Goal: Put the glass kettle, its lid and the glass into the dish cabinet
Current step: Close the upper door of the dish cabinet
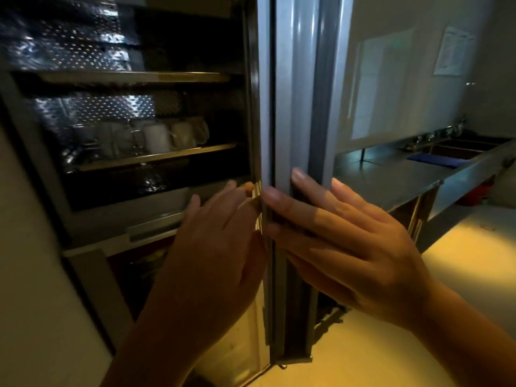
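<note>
A person's left hand [217,233] and right hand [343,233] rest straight, open fingers on the door edges [282,107] of the dish cabinet [92,227], where a closing gap could pinch them; kettle, lid and glass cannot be made out inside.

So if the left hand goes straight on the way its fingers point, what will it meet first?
Most likely the grey door edge of the dish cabinet: the left hand points up and to the right, with its fingertips close against that edge. Depth is unclear, so contact is not certain.
</note>
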